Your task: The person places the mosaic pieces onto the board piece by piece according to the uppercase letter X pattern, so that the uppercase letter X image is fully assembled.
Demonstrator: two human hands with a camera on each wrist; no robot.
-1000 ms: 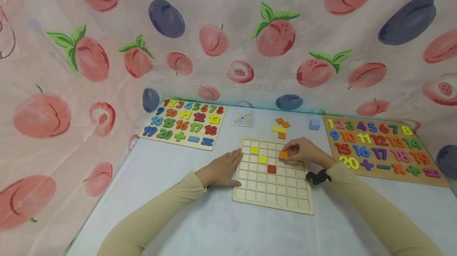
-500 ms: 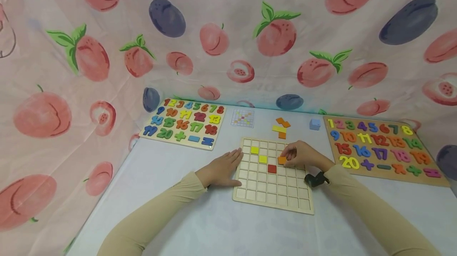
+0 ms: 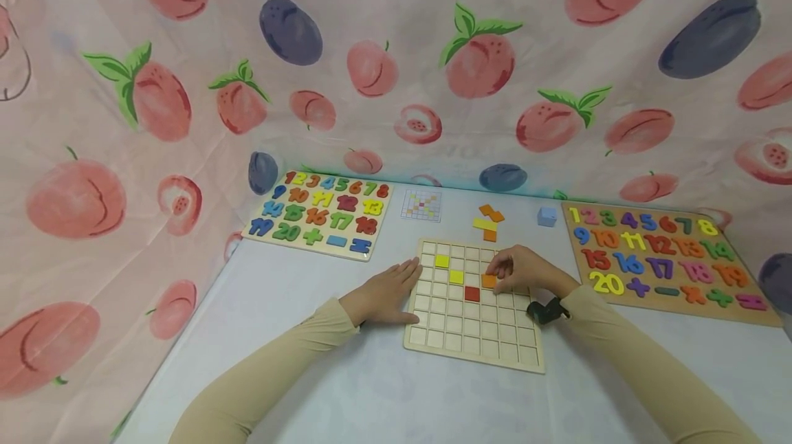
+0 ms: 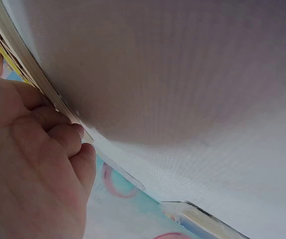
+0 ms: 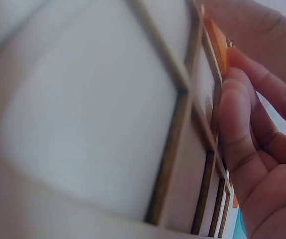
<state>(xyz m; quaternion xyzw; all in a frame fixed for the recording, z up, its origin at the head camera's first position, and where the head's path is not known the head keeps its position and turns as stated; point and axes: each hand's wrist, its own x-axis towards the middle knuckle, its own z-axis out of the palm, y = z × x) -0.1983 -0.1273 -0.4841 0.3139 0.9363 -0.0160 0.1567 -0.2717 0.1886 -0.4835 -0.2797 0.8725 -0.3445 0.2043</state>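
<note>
A wooden grid board (image 3: 454, 325) lies on the white table in the head view. Two yellow tiles (image 3: 442, 261) and a red tile (image 3: 472, 293) sit in its cells along a diagonal. My right hand (image 3: 520, 269) pinches an orange tile (image 3: 489, 281) at a cell up and to the right of the red one. In the right wrist view, thumb and fingertips are right at the grid, with the orange tile's edge (image 5: 216, 42) showing between them. Along the board's left edge rests my left hand (image 3: 386, 295), its fingers extended against the rim.
Beyond the board lie several loose orange tiles (image 3: 491, 213) and a yellow one (image 3: 484, 223). A printed grid card (image 3: 422, 205) and a light blue cube (image 3: 547, 216) stand farther back. Number boards flank them: one at left (image 3: 291, 247), another at right (image 3: 668, 306).
My right hand has brought the orange tile slightly toward me and left, down to the cell near the red tile, and now barely moves. The left hand stays at the board's edge.
</note>
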